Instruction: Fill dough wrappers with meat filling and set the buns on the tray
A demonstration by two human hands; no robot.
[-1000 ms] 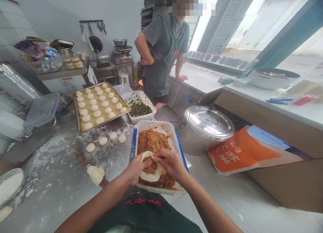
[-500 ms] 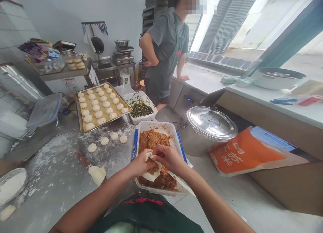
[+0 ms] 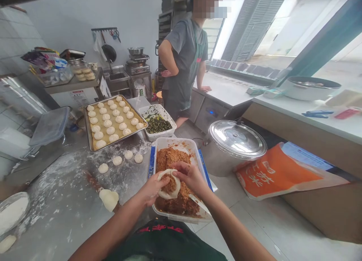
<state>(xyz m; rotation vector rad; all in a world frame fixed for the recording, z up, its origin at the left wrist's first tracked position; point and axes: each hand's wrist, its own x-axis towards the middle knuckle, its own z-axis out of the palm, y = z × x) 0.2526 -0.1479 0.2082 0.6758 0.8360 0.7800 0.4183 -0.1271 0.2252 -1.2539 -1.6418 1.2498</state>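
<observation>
Here we go: our left hand (image 3: 154, 189) cups a round dough wrapper (image 3: 173, 194) loaded with brown filling (image 3: 170, 185), our right hand (image 3: 192, 178) pinching its rim, both right above the plastic tray (image 3: 175, 141) beside the floured table (image 3: 56, 185).

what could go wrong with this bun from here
The filling mounded in the dough wrapper could spill or keep the edges from sealing. The left hand and right hand press above the filling tub, whose near corner seems to overhang the steel table, so it might tip. The metal spatula in the right hand could nick the dough.
</observation>
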